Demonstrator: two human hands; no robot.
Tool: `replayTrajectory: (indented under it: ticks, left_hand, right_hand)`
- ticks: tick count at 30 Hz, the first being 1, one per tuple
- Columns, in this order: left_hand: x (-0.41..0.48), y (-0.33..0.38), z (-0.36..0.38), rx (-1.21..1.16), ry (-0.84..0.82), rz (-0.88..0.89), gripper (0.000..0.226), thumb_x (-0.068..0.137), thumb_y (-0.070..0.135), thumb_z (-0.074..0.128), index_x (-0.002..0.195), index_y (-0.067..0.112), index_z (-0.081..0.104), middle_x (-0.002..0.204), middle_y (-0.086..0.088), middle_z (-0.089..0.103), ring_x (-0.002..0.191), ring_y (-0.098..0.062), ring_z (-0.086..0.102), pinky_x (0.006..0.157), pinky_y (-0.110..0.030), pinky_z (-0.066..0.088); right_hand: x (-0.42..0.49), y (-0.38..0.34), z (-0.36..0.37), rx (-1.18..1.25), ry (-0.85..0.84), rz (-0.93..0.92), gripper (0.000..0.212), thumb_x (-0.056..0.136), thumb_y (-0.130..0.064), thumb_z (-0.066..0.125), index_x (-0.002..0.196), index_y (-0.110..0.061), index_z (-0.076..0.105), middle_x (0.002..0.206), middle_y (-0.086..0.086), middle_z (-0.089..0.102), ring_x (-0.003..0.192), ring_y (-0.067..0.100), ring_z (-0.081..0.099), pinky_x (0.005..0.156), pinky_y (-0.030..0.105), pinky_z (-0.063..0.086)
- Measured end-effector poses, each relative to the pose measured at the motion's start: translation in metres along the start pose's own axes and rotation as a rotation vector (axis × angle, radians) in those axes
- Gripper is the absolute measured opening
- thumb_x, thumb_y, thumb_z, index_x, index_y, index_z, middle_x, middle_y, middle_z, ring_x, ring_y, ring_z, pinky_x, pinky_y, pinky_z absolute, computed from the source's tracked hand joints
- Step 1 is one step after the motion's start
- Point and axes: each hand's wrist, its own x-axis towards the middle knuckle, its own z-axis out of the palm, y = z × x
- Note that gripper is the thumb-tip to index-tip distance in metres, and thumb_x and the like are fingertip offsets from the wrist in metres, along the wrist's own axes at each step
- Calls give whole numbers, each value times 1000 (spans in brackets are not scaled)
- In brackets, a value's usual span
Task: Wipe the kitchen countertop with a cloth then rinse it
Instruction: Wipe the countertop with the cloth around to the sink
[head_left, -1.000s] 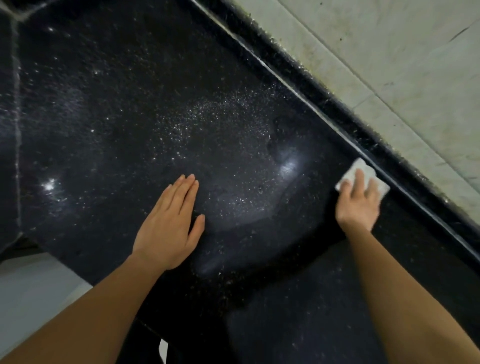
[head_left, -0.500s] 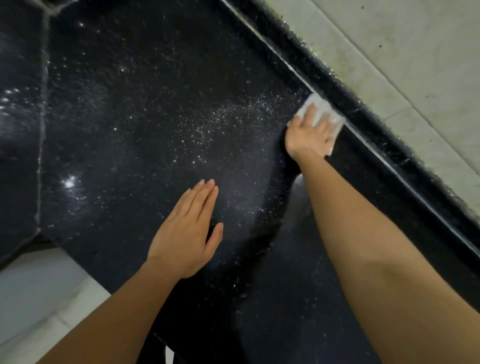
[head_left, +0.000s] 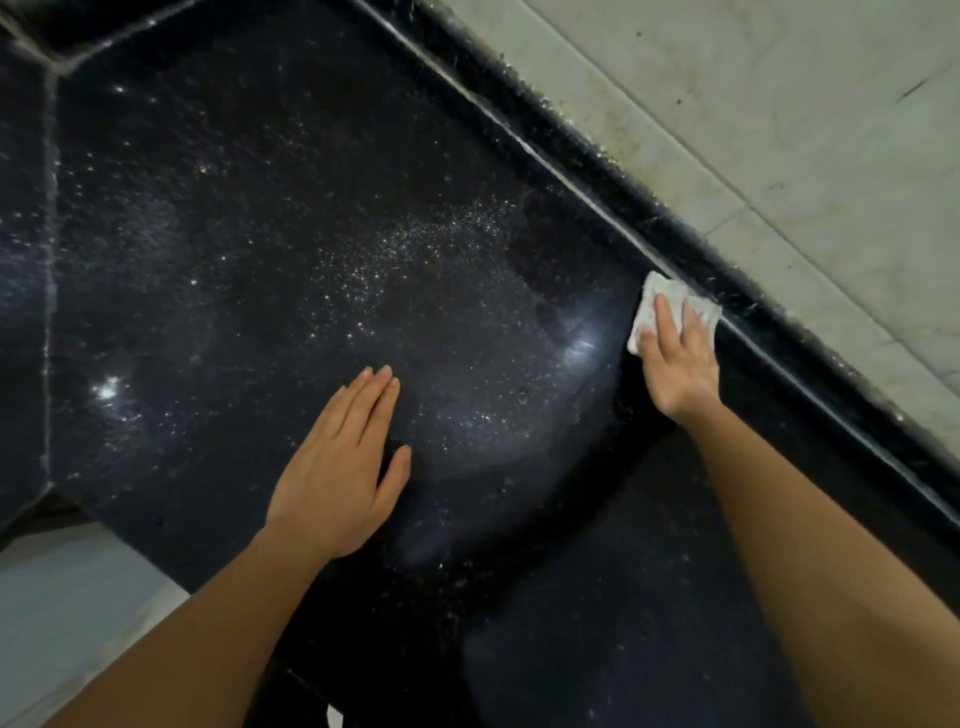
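Wiping step. Your right hand (head_left: 678, 358) presses cloth (head_left: 660, 293), fingers straight, at far-right countertop (head_left: 234, 234) edge. Left hand (head_left: 337, 467) flat, holding nothing. Next, likely: sweep cloth left across speckled patch (head_left: 415, 249).

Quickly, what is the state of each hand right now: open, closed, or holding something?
Left hand: open, fingers straight, flat on the countertop.
Right hand: open, straight fingers pressing the white cloth onto the countertop.

I see a pale tiled wall (head_left: 779, 130) at upper right, stained and scuffed, thin grout lines (head_left: 810, 270) crossing it, a black strip (head_left: 675, 249) along its foot, pale floor (head_left: 67, 613) at lower left, dim light overall
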Motion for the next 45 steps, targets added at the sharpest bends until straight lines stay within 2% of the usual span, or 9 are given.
replayTrajectory:
  ticks: [5, 10, 12, 15, 18, 21, 25, 31, 45]
  left_hand:
    - [-1, 1, 0, 4, 3, 3, 67, 96, 43, 22, 147, 0, 21, 156, -10, 21, 145, -19, 13, 118, -31, 6]
    - [-1, 1, 1, 19, -11, 5, 68, 96, 44, 18, 148, 1, 19, 157, -9, 18, 146, -19, 10, 118, -32, 6]
    - [-1, 0, 2, 23, -16, 3, 68, 96, 45, 16, 149, 2, 16, 158, -8, 15, 146, -18, 7, 118, -32, 5]
    - [-1, 0, 3, 17, -20, 2, 68, 96, 44, 18, 149, 1, 18, 157, -9, 16, 146, -19, 9, 118, -33, 6]
    - [-1, 1, 2, 7, -19, 1, 67, 96, 42, 21, 148, 0, 21, 157, -10, 19, 145, -20, 12, 118, -33, 7]
    - [-1, 1, 1, 22, -23, 4, 66, 96, 41, 23, 147, -1, 22, 156, -11, 20, 145, -21, 14, 118, -33, 7]
    - [0, 1, 1, -3, -28, -2, 66, 96, 41, 23, 148, 1, 20, 157, -9, 18, 146, -19, 11, 118, -30, 4]
    - [1, 1, 0, -20, -27, -8, 65, 97, 42, 23, 149, 3, 18, 158, -7, 16, 146, -17, 8, 118, -31, 5]
    - [1, 1, 0, -1, -26, 3, 65, 96, 40, 24, 148, 0, 22, 156, -10, 21, 145, -20, 15, 118, -30, 5]
  right_hand:
    - [-37, -23, 14, 28, -20, 19, 54, 102, -48, 15, 151, -39, -2, 161, 7, -11, 147, 24, -14, 119, 38, -8]
    - [-112, -38, 46, -53, -72, -401, 65, 88, -65, -14, 146, -36, -10, 156, 3, -14, 141, 21, -22, 119, 45, -3]
    - [-141, -37, 54, -107, -100, -562, 57, 96, -57, -2, 150, -37, -3, 156, 1, -15, 143, 25, -20, 119, 45, 0]
    - [-170, -22, 58, -176, -224, -826, 50, 101, -50, 17, 147, -51, -3, 158, -4, -18, 144, 18, -26, 116, 35, -16]
    - [-148, -6, 49, -231, -233, -1002, 47, 101, -53, 24, 146, -55, 10, 161, -5, -3, 147, 17, -14, 117, 34, -12]
    - [-96, -7, 37, -160, -64, -816, 47, 97, -60, 12, 143, -59, 4, 157, 11, 24, 146, 29, 14, 118, 44, 13]
    - [-17, -21, 5, -80, -82, -367, 51, 94, -64, 7, 143, -56, -5, 161, 0, -10, 147, 20, -16, 119, 43, -3]
    - [28, -68, -14, 43, -105, -162, 52, 100, -54, 13, 149, -48, -5, 159, -3, -20, 144, 19, -25, 115, 41, -14]
    - [-145, -37, 46, -217, -248, -874, 50, 100, -54, 15, 144, -55, -8, 157, -3, -21, 143, 19, -29, 112, 33, -24]
